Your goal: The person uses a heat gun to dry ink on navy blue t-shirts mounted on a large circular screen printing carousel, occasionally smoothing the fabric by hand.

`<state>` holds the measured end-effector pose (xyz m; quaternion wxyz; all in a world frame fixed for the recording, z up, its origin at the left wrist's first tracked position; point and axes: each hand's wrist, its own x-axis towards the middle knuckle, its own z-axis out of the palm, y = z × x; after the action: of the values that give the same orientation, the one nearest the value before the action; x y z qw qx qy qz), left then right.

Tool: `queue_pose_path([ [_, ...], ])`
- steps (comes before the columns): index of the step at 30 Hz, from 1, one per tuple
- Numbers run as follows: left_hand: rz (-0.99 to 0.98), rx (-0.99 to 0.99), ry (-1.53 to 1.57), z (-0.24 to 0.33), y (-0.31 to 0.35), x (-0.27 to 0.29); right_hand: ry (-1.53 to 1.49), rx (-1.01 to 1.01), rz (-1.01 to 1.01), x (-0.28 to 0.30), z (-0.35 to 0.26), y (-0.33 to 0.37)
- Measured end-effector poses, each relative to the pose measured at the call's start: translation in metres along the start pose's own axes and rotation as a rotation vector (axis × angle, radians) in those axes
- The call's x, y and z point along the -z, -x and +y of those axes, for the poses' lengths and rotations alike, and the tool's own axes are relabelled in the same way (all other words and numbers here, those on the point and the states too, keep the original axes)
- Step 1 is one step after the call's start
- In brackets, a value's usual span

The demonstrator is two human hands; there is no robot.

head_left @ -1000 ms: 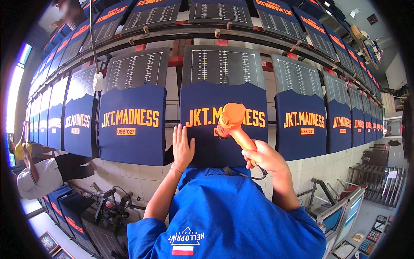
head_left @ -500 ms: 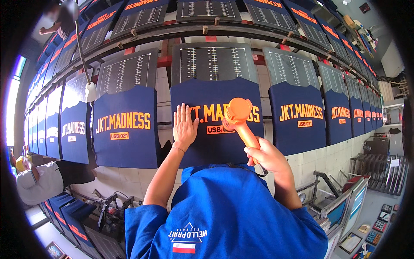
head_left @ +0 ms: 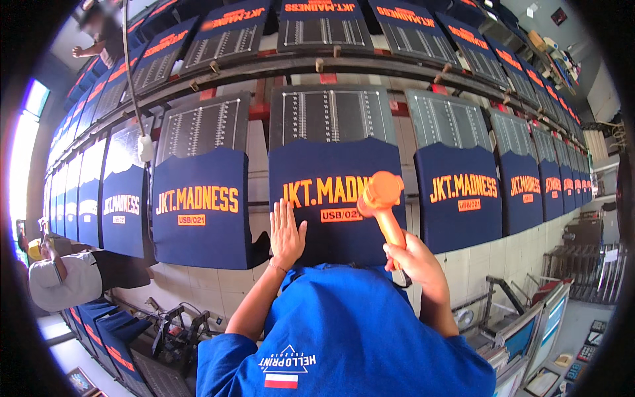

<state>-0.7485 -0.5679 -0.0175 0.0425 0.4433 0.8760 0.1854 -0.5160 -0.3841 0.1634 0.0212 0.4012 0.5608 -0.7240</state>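
While the right hand's (head_left: 415,259) fingers (head_left: 401,251) clench the handle of an orange tool (head_left: 382,202), the left hand (head_left: 286,233) lies flat, fingers spread, on the navy shirt (head_left: 331,198) stretched over its pallet, amid a row of printed shirts

Under our left hand (head_left: 286,233) lies a navy shirt (head_left: 331,198) with orange lettering; our right hand (head_left: 415,259) grips a bright orange tool (head_left: 382,202) — beside them hang more navy-and-orange shirts (head_left: 198,205).
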Motion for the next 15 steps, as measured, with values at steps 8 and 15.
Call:
queue_pose_path([
  [8,0.113,0.105,0.042,-0.002,0.006,-0.002,-0.033,-0.035,0.044,0.003,-0.005,0.023],
  [15,0.082,0.096,0.017,-0.005,0.022,0.005,0.042,0.044,-0.027,-0.009,0.008,0.018],
])
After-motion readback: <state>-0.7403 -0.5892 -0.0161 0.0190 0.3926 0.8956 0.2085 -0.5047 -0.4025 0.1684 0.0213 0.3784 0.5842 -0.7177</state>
